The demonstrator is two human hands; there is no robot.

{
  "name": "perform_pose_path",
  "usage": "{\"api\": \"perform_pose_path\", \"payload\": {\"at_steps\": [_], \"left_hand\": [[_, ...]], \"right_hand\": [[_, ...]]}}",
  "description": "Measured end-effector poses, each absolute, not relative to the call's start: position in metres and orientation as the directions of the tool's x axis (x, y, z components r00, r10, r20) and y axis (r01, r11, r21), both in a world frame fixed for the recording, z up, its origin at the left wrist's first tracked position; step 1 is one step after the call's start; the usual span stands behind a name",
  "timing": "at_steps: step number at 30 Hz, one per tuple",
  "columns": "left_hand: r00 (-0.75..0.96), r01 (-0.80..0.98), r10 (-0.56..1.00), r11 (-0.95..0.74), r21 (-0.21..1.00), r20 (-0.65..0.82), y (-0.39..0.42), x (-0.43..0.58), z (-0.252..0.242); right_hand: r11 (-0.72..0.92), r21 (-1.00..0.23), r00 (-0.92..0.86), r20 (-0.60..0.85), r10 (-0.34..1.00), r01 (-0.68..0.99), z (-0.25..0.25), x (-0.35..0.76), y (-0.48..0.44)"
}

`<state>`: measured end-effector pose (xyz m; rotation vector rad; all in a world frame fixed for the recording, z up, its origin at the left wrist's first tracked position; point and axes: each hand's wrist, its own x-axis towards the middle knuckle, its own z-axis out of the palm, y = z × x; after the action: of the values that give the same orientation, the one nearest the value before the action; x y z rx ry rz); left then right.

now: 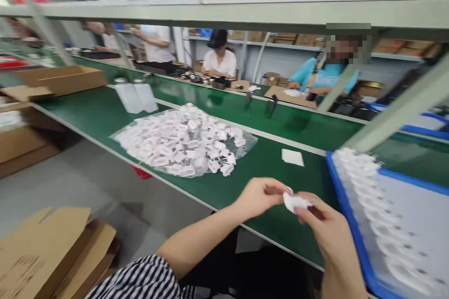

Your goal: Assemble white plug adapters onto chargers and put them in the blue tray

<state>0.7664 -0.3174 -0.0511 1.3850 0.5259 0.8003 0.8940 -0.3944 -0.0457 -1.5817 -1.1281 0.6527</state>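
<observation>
A small white plastic part (293,201) is held up over the near edge of the green table, its exact kind too blurred to tell. My left hand (264,194) pinches its left end between thumb and fingers. On its right side, my right hand (322,219) grips the same part. Beyond my hands to the left lies a heap of small white plastic pieces (182,140) on clear plastic sheeting. Close to my right hand stands a blue-rimmed tray (345,217) with a row of white curved parts (377,210) along its left side.
A pale card (292,157) lies on the green table (245,186). Two whitish bottles (135,95) and an open cardboard box (66,81) stand farther left. Flattened cartons (42,252) are at lower left. A shelf beam (224,9) crosses above; several co-workers sit or stand opposite.
</observation>
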Motion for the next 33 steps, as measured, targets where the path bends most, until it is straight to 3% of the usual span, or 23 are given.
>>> {"api": "perform_pose_path", "payload": {"at_steps": [3,6,14,20,24,30,33], "left_hand": [[0.637,0.147,0.77,-0.17,0.974,0.038,-0.297,0.766,-0.054],[0.684,0.367,0.728,-0.29,0.884,-0.046,-0.289,0.768,-0.058],[0.661,0.413,0.75,-0.319,0.853,-0.04,-0.296,0.785,-0.071],[0.695,0.41,0.718,-0.367,0.835,-0.026,-0.293,0.779,-0.071],[0.721,0.538,0.691,-0.518,0.665,-0.046,-0.286,0.784,-0.054],[0.705,0.709,0.641,-0.651,0.271,-0.303,-0.279,0.813,-0.013],[0.7,0.707,0.631,-0.676,0.207,-0.334,-0.279,0.826,-0.008]], "right_hand": [[0.0,-0.874,0.506,0.282,0.815,0.487,-0.049,0.904,-0.375],[-0.03,-0.789,0.426,0.298,0.854,0.614,-0.06,0.913,-0.365],[-0.086,-0.655,0.314,0.239,0.919,0.751,-0.065,0.904,-0.364],[-0.104,-0.626,0.297,0.212,0.931,0.773,-0.061,0.908,-0.361],[-0.157,-0.644,0.267,0.077,0.961,0.749,-0.057,0.914,-0.358],[-0.233,-0.617,0.227,-0.089,0.97,0.752,-0.045,0.919,-0.351],[-0.206,-0.619,0.184,-0.1,0.978,0.758,-0.045,0.92,-0.35]]}}
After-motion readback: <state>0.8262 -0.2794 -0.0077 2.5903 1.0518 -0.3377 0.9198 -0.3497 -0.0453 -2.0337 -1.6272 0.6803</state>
